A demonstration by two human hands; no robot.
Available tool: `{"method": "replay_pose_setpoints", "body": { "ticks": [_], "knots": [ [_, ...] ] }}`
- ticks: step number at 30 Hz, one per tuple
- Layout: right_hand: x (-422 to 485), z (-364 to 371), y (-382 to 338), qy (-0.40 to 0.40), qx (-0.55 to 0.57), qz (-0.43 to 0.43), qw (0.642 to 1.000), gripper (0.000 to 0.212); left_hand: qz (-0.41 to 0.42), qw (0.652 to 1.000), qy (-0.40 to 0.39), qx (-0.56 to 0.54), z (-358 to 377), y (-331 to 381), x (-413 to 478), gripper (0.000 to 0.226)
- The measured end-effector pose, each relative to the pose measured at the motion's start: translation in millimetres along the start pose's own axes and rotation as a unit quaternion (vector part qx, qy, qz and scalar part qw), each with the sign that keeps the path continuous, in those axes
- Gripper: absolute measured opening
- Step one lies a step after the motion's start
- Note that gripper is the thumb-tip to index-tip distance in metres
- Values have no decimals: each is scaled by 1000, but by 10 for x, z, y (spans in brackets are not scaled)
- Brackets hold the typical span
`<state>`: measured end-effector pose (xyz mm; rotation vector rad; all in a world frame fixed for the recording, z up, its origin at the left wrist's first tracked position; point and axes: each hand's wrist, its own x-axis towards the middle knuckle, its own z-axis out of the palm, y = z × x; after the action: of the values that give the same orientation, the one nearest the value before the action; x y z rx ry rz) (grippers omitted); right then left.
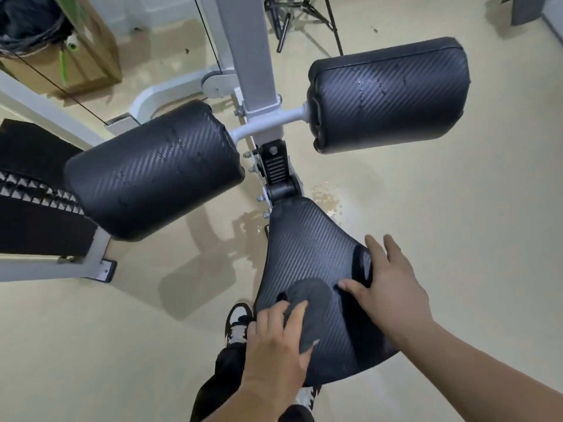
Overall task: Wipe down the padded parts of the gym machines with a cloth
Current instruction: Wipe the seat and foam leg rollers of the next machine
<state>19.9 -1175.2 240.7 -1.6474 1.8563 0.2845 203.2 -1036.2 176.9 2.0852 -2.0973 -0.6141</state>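
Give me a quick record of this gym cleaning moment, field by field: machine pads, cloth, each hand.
seat pad: black, textured, being wiped
cloth: dark grey, lying on the seat pad
left hand: fingers on the cloth
right hand: flat on the seat pad, open, holding nothing
roller pads: left roller pad, right roller pad, droplets on both
floor: beige, wet patch beside the seat

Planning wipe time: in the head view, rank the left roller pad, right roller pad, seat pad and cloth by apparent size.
1. left roller pad and seat pad: too close to rank
2. right roller pad, though farther away
3. cloth
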Motion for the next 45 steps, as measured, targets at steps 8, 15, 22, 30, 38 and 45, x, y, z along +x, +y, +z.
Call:
{"method": "replay_pose_setpoints", "body": {
  "ticks": [8,15,22,30,38,45],
  "knots": [
    [679,47,-537,-136,-56,77,986,123,-203,970,1,-131,-410,-527,1743,69],
    [749,92,-518,-144,-44,114,982,121,-250,910,-44,-328,-121,-536,1881,70],
    [731,44,-575,-140,-31,122,982,120,-349,877,-79,-320,-98,-540,464,69],
    [733,53,-584,-112,-62,44,991,110,-527,773,-9,-352,-31,123,-255,64],
    [558,-1,-312,-79,-133,-59,986,101,-420,870,96,-242,-537,39,-91,41],
    [629,51,-280,-74,-153,-70,983,108,-364,921,23,-133,-79,-12,410,53]
  ]
}}
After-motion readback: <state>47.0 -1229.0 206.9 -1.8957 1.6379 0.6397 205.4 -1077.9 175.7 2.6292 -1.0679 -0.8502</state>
